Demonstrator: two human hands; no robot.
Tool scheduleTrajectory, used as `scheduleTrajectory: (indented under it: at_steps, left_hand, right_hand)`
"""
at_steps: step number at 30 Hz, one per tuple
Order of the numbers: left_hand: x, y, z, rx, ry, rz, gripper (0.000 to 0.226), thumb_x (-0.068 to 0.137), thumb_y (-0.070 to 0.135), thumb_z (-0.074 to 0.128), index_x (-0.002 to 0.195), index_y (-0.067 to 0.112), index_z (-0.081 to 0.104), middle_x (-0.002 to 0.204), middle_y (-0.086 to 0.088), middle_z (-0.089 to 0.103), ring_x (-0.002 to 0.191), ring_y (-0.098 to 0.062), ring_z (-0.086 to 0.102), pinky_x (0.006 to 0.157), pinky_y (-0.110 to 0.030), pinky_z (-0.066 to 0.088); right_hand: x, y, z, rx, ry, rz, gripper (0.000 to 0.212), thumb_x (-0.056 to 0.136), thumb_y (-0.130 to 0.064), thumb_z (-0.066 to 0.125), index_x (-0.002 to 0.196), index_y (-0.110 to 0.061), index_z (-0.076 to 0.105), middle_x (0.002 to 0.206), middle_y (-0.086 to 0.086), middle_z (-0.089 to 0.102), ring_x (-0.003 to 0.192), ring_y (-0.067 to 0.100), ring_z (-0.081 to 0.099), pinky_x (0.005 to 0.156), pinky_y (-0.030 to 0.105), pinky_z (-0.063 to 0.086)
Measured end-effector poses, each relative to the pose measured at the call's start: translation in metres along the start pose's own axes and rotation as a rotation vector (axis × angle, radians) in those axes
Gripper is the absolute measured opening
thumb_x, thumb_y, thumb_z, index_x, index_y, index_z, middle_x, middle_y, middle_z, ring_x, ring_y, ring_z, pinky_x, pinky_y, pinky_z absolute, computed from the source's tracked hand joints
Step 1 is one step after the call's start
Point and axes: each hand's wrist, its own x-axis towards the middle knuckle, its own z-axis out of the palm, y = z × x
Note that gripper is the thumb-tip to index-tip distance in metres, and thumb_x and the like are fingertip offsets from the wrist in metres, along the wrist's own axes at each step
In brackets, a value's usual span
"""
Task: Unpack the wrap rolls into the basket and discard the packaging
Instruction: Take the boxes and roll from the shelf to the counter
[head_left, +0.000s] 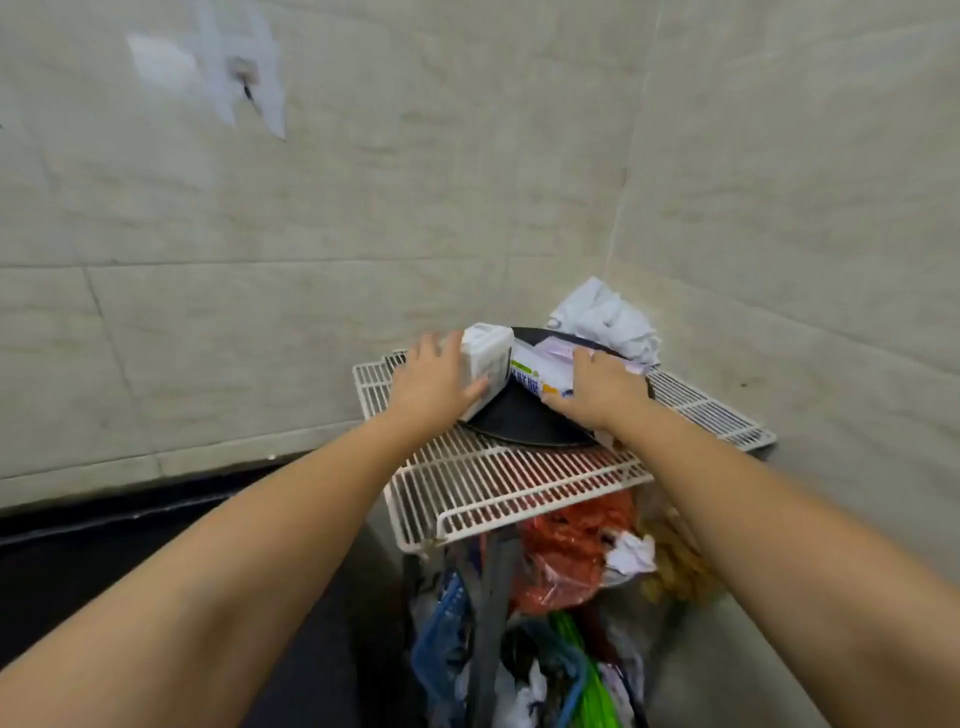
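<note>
Both hands are out over a white wire rack (498, 483) set in the corner of a tiled wall. The left hand (434, 382) has its grip closed around a small white basket (487, 364), thumb across the near face and fingers behind, holding it tilted on its side. The right hand (597, 387) clasps a printed wrap box (535, 374) (green and blue lettering, too blurred to read), whose far end points into the mouth of the basket; whether it touches the rim I cannot tell.

Directly under both grips lies a round black pan (524, 423), resting flat on the rack. Just beyond the right grip sits a crumpled white bag (605, 317) against the wall. Below the rack, well under the hands, a heap of plastic bags (566, 561) in red, blue and green is bunched up, with a scrunched white paper among them.

As for progress, I judge the work to be in its early or middle part. The basket is in hand and the roll is being brought to it, but the roll looks to be still in its box, so the unpacking itself is not yet finished. No bare roll shows inside the basket from here, its interior being hidden. Left to do: free the roll, seat it in the basket, and throw the packaging away, perhaps into the heap below.
</note>
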Motion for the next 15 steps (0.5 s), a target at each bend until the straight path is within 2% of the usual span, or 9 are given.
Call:
scheduleTrajectory:
  at_steps: [3, 5, 7, 10, 13, 15]
  left_hand:
    - [0.011, 0.007, 0.022, -0.107, 0.023, -0.192, 0.074, 0.078, 0.047, 0.065, 0.137, 0.023, 0.028, 0.139, -0.016, 0.035, 0.123, -0.037, 0.043, 0.095, -0.050, 0.045]
    - [0.011, 0.005, 0.034, -0.170, 0.054, -0.255, 0.071, 0.077, 0.041, 0.068, 0.134, 0.026, 0.028, 0.131, -0.014, 0.039, 0.110, -0.036, 0.053, 0.086, -0.046, 0.052]
    - [0.011, 0.003, 0.042, -0.216, 0.090, -0.283, 0.067, 0.079, 0.035, 0.067, 0.132, 0.028, 0.028, 0.130, -0.014, 0.040, 0.105, -0.035, 0.057, 0.083, -0.046, 0.055]
    - [0.011, 0.004, 0.040, -0.225, 0.143, -0.264, 0.062, 0.080, 0.030, 0.065, 0.131, 0.025, 0.030, 0.128, -0.015, 0.042, 0.105, -0.035, 0.056, 0.082, -0.044, 0.054]
    - [0.002, 0.000, 0.024, -0.208, 0.212, -0.238, 0.060, 0.081, 0.030, 0.064, 0.131, 0.024, 0.029, 0.127, -0.013, 0.042, 0.107, -0.035, 0.055, 0.082, -0.041, 0.050]
    - [-0.010, -0.008, 0.003, -0.244, 0.254, -0.248, 0.061, 0.082, 0.030, 0.063, 0.132, 0.026, 0.027, 0.130, -0.011, 0.040, 0.110, -0.033, 0.054, 0.087, -0.045, 0.052]
  right_hand:
    - [0.026, 0.015, 0.013, 0.107, -0.223, 0.095, 0.088, 0.077, -0.061, 0.059, 0.138, -0.004, 0.030, 0.130, 0.012, 0.055, 0.115, 0.029, 0.055, 0.089, 0.039, 0.045]
    - [0.036, 0.019, 0.020, 0.113, -0.320, 0.057, 0.075, 0.079, -0.056, 0.060, 0.130, -0.003, 0.043, 0.121, 0.011, 0.061, 0.102, 0.026, 0.059, 0.081, 0.034, 0.045]
    - [0.040, 0.022, 0.024, 0.117, -0.332, -0.006, 0.059, 0.083, -0.051, 0.056, 0.118, -0.004, 0.053, 0.115, 0.012, 0.064, 0.087, 0.025, 0.055, 0.073, 0.032, 0.040]
    - [0.041, 0.026, 0.024, 0.155, -0.321, -0.027, 0.049, 0.087, -0.048, 0.053, 0.108, -0.003, 0.058, 0.102, 0.013, 0.066, 0.078, 0.024, 0.051, 0.069, 0.031, 0.036]
    - [0.036, 0.017, 0.015, 0.240, -0.280, 0.003, 0.047, 0.088, -0.045, 0.054, 0.109, -0.003, 0.055, 0.076, 0.005, 0.057, 0.066, 0.020, 0.050, 0.063, 0.030, 0.036]
    - [0.033, 0.000, 0.007, 0.307, -0.246, 0.001, 0.050, 0.088, -0.043, 0.055, 0.117, -0.002, 0.049, 0.082, 0.008, 0.057, 0.069, 0.022, 0.050, 0.065, 0.030, 0.037]
